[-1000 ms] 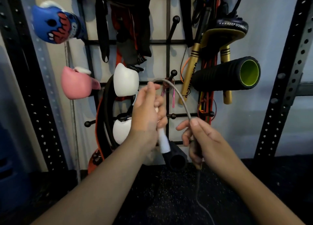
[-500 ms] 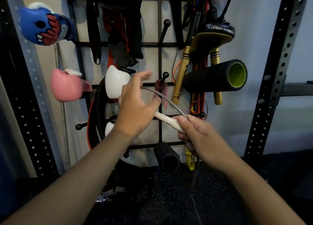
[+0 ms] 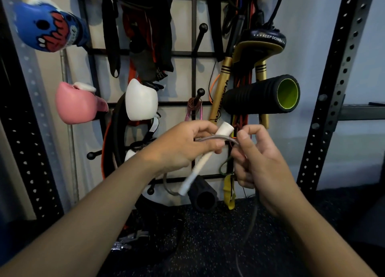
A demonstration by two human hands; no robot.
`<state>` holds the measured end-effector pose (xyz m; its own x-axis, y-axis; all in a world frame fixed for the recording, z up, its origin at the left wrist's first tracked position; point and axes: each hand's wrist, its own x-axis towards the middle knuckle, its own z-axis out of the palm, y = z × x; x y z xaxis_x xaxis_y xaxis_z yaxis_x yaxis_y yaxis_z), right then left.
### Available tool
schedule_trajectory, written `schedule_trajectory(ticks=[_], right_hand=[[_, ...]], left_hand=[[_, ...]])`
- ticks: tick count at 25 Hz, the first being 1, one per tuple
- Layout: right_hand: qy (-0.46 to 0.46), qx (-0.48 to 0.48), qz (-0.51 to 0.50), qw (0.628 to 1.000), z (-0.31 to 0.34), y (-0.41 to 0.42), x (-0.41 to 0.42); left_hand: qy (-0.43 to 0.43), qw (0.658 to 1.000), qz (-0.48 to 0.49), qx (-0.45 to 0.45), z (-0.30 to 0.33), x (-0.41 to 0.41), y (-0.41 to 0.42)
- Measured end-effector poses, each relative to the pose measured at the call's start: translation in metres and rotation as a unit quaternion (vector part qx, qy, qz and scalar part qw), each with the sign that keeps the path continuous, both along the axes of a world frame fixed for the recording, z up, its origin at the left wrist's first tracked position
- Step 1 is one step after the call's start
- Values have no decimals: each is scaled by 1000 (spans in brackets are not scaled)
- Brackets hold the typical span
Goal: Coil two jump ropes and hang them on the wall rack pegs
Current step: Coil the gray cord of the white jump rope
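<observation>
My left hand (image 3: 183, 149) grips the white handles (image 3: 205, 157) of a jump rope, which lie slanted with one end up near the right hand. The rope's grey cord (image 3: 216, 139) arcs over from the left hand into my right hand (image 3: 256, 162), which pinches it; below that hand the cord (image 3: 253, 218) trails down toward the floor. Behind both hands is the black wall rack (image 3: 193, 53) with ball-tipped pegs (image 3: 200, 92). A second thin rope with pink handles (image 3: 193, 107) hangs coiled on the middle peg.
Blue (image 3: 48, 28), pink (image 3: 77, 103) and white (image 3: 141, 101) boxing gloves sit on pegs at left. A black foam roller (image 3: 262, 94), gold sticks and bands hang at right, a smaller roller (image 3: 203, 195) lower down. Perforated black uprights (image 3: 333, 89) flank the rack. The floor is dark speckled rubber.
Both hands dropped lower in view. The white handles swung round so their upper end points up-right, and the left hand closed over cord and handles while the right hand slid along the cord.
</observation>
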<state>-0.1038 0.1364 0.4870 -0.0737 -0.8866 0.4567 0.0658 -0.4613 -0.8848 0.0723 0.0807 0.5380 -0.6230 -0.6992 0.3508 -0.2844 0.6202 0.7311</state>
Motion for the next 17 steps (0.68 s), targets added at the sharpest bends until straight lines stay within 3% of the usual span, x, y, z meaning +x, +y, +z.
schedule_trajectory(ticks=[4,8,11,14,17], right_hand=[[6,-31,-22,999,-7,-5,9],[7,-36,-8,999,-3,-10,14],[57,19,-1,998,-6,-11,16],[165,89,7,982,-14,-9,21],[217,73,22,973,-21,-8,30]], left_hand=[[21,991,-69,115,-13,-5,7],[77,983,-41,164,-33,-1,1],[236,955,-7,179,-48,1,0],[429,887,60,160,-56,11,-10],[518,839,94,138,-58,15,-16]])
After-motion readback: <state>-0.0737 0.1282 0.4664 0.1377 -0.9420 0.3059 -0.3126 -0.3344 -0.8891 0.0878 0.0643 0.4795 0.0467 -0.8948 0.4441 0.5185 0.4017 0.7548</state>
